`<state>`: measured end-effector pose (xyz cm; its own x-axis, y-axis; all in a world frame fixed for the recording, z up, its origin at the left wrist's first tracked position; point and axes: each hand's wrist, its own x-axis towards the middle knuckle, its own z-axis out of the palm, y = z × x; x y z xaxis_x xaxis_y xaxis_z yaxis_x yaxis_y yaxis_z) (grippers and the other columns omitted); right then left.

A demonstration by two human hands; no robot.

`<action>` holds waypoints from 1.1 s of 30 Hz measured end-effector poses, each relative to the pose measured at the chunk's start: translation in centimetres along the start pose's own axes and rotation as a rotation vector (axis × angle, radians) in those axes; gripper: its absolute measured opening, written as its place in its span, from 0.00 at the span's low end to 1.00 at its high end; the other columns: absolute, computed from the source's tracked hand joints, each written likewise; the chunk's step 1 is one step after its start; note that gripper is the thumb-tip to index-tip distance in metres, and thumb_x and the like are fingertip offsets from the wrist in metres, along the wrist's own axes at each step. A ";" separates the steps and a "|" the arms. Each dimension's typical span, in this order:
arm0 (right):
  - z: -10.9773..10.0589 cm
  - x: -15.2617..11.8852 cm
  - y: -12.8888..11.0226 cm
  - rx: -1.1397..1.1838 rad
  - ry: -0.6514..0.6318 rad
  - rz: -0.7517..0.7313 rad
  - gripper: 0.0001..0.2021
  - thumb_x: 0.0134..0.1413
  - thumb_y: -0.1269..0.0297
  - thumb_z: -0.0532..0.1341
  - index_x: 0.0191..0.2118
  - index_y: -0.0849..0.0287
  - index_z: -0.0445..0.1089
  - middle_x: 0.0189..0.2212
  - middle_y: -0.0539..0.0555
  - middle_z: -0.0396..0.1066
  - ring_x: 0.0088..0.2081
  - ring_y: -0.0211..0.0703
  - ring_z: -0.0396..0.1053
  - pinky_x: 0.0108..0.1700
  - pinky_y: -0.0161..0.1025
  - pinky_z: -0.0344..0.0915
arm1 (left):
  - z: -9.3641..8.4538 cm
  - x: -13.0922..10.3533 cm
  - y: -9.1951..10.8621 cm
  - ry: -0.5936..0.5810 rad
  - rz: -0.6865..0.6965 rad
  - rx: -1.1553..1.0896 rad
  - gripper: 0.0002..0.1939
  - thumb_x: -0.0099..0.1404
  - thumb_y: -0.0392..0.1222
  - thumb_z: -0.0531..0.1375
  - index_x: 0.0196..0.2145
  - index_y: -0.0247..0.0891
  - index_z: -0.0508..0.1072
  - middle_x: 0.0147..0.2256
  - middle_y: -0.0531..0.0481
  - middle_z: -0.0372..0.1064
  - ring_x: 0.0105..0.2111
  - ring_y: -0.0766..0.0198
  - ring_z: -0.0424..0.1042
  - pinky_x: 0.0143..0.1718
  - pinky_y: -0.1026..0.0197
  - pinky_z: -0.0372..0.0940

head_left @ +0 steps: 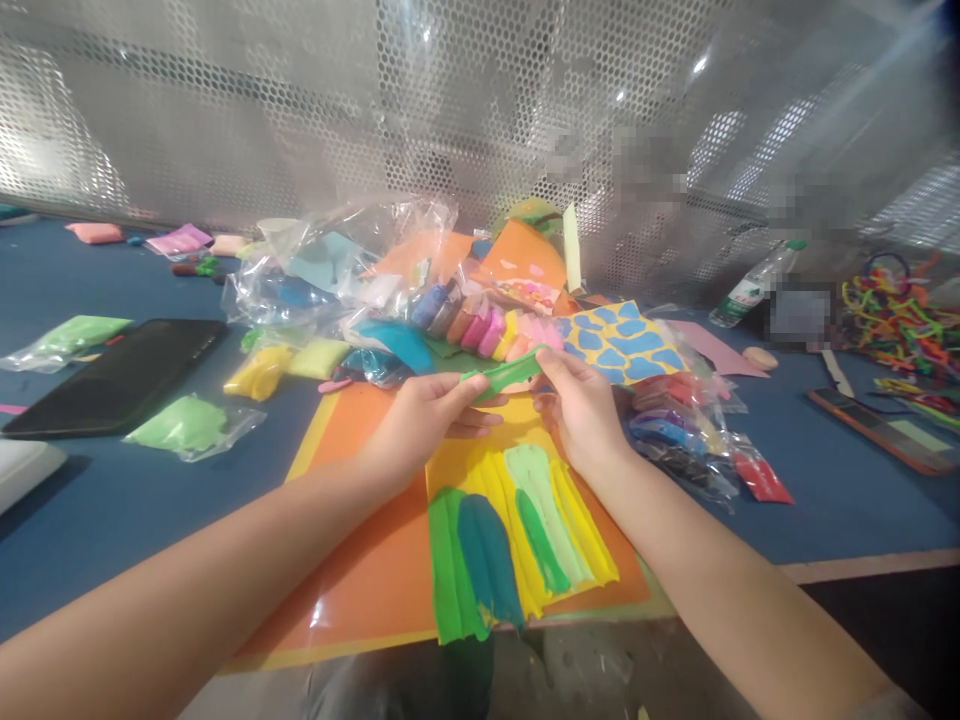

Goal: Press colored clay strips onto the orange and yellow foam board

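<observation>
Between my two hands a strip of green modelling clay [511,375] is stretched out, above the work sheet. My left hand [431,410] pinches its left end between thumb and fingers. At the right end, my right hand [581,405] grips it the same way. Below them lies an orange sheet [352,510] with a yellow border. On its right part, long flattened bands of clay are laid side by side: yellow clay [491,480], a blue-teal piece [486,550], a green band [450,560] and a pale green piece [536,490]. Some bands reach over the sheet's near edge.
Packets of coloured clay [480,330] and clear plastic bags [300,270] are heaped behind my hands. A black tablet [120,375] and a light green packet [184,428] lie left. A blue-patterned yellow card [622,343], a bottle [754,285] and a phone [885,430] are right.
</observation>
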<state>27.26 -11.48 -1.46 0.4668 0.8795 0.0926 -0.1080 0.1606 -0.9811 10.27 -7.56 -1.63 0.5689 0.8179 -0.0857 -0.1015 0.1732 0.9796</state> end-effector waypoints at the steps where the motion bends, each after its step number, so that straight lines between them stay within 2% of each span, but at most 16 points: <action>1: 0.0 0.0 0.0 0.009 -0.029 -0.014 0.18 0.41 0.49 0.68 0.37 0.55 0.75 0.30 0.51 0.74 0.29 0.37 0.69 0.25 0.32 0.61 | 0.1 -0.1 0.1 -0.020 -0.002 -0.035 0.22 0.59 0.59 0.62 0.38 0.35 0.74 0.44 0.42 0.76 0.39 0.56 0.77 0.43 0.55 0.72; 4: 0.1 -0.2 0.0 0.046 -0.199 -0.049 0.22 0.42 0.51 0.69 0.45 0.49 0.73 0.44 0.50 0.73 0.37 0.39 0.71 0.36 0.36 0.68 | 0.4 -0.4 0.1 -0.075 -0.032 -0.152 0.30 0.60 0.66 0.56 0.44 0.35 0.73 0.48 0.38 0.74 0.45 0.50 0.75 0.44 0.51 0.72; 6: 0.4 -0.4 0.0 0.017 -0.302 -0.047 0.23 0.40 0.53 0.70 0.47 0.47 0.73 0.45 0.49 0.72 0.42 0.42 0.71 0.44 0.40 0.68 | 0.7 -0.6 0.2 -0.112 -0.040 -0.166 0.31 0.59 0.66 0.56 0.45 0.36 0.73 0.48 0.39 0.74 0.46 0.49 0.74 0.43 0.51 0.72; 9: 0.8 -0.8 0.1 -0.101 -0.388 -0.022 0.16 0.41 0.55 0.70 0.39 0.51 0.77 0.41 0.51 0.74 0.45 0.45 0.71 0.49 0.44 0.66 | 1.0 -0.7 0.2 -0.147 -0.020 -0.046 0.23 0.56 0.56 0.65 0.42 0.36 0.75 0.43 0.44 0.76 0.46 0.52 0.75 0.45 0.54 0.71; 11: 1.0 -1.0 0.2 -0.139 -0.384 -0.045 0.11 0.42 0.55 0.70 0.32 0.53 0.78 0.39 0.52 0.75 0.46 0.46 0.70 0.50 0.45 0.65 | 1.0 -0.6 0.2 -0.132 -0.024 0.031 0.19 0.53 0.50 0.68 0.37 0.35 0.76 0.36 0.46 0.78 0.42 0.55 0.76 0.44 0.57 0.71; 15: 1.1 -1.0 0.4 -0.125 -0.308 -0.116 0.09 0.41 0.56 0.70 0.26 0.55 0.77 0.34 0.51 0.74 0.42 0.44 0.70 0.50 0.43 0.65 | 0.8 -0.3 0.0 -0.127 -0.035 0.069 0.14 0.54 0.50 0.67 0.31 0.35 0.77 0.28 0.50 0.77 0.35 0.60 0.78 0.40 0.60 0.71; 19: 0.8 -0.8 0.5 -0.056 -0.158 -0.094 0.10 0.41 0.55 0.70 0.27 0.55 0.77 0.29 0.50 0.74 0.32 0.39 0.69 0.38 0.39 0.67 | 0.6 -0.3 -0.1 -0.169 -0.037 0.080 0.14 0.57 0.51 0.65 0.34 0.36 0.76 0.32 0.49 0.78 0.35 0.61 0.78 0.40 0.60 0.71; 21: 0.5 -0.6 0.4 0.005 -0.090 -0.087 0.11 0.41 0.54 0.70 0.29 0.55 0.76 0.30 0.50 0.74 0.29 0.39 0.69 0.32 0.38 0.66 | 0.6 -0.4 0.0 -0.161 -0.043 0.084 0.14 0.59 0.51 0.64 0.34 0.36 0.75 0.37 0.46 0.78 0.37 0.59 0.77 0.40 0.59 0.72; 23: 0.3 -0.5 0.3 0.040 -0.119 -0.123 0.13 0.41 0.53 0.69 0.33 0.53 0.76 0.37 0.51 0.75 0.34 0.41 0.71 0.34 0.39 0.68 | 0.6 -0.5 0.2 -0.153 -0.030 0.086 0.14 0.59 0.50 0.63 0.38 0.37 0.75 0.43 0.45 0.76 0.41 0.57 0.76 0.39 0.58 0.72; 25: 0.1 -0.4 0.3 0.029 -0.224 -0.154 0.17 0.41 0.54 0.70 0.40 0.50 0.76 0.46 0.51 0.73 0.43 0.44 0.71 0.43 0.42 0.69 | 0.6 -0.7 0.3 -0.163 0.007 0.067 0.16 0.60 0.48 0.63 0.44 0.39 0.74 0.48 0.45 0.73 0.46 0.54 0.74 0.40 0.57 0.72; 28: 0.2 -0.4 0.3 -0.059 -0.334 -0.111 0.26 0.40 0.56 0.71 0.49 0.47 0.72 0.50 0.51 0.72 0.51 0.46 0.68 0.55 0.46 0.64 | 0.7 -0.7 0.4 -0.190 0.101 0.007 0.20 0.60 0.46 0.63 0.50 0.42 0.72 0.51 0.46 0.71 0.49 0.54 0.72 0.43 0.56 0.72; 31: 0.4 -0.6 0.5 -0.133 -0.379 -0.049 0.21 0.43 0.55 0.70 0.46 0.49 0.75 0.46 0.52 0.75 0.51 0.48 0.69 0.55 0.48 0.64 | 0.8 -0.7 0.4 -0.160 0.140 0.019 0.19 0.61 0.49 0.62 0.47 0.39 0.73 0.47 0.46 0.73 0.47 0.55 0.73 0.43 0.56 0.72; 33: 0.5 -0.7 0.5 -0.153 -0.386 -0.098 0.15 0.44 0.54 0.69 0.41 0.50 0.77 0.43 0.52 0.76 0.49 0.48 0.70 0.53 0.47 0.65 | 0.9 -0.6 0.5 -0.117 0.112 0.063 0.17 0.61 0.50 0.62 0.43 0.36 0.75 0.43 0.45 0.75 0.44 0.57 0.74 0.42 0.57 0.72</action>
<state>26.40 -11.81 -1.92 0.1028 0.9711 0.2154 0.0661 0.2094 -0.9756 10.59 -8.46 -0.93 0.6484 0.7601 0.0431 -0.1204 0.0464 0.9916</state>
